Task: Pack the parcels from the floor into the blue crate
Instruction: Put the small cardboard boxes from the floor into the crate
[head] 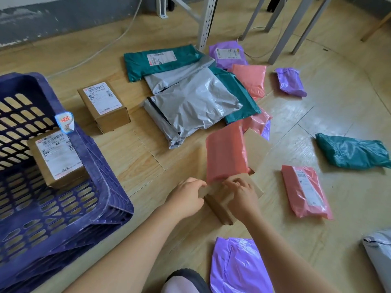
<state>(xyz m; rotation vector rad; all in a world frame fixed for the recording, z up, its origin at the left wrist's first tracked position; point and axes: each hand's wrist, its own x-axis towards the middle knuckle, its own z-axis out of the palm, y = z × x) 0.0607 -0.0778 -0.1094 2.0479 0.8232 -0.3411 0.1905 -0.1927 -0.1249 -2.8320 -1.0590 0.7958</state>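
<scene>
As if lifting both together, left hand (pixel 186 197) and right hand (pixel 241 195) grip cardboard box (pixel 220 210) by its ends, right of blue crate (pixel 95 166); pink mailer (pixel 226 153) atop.

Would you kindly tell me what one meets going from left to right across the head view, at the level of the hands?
Blue crate → left hand → brown box, held by both hands → right hand → labelled pink parcel.
</scene>
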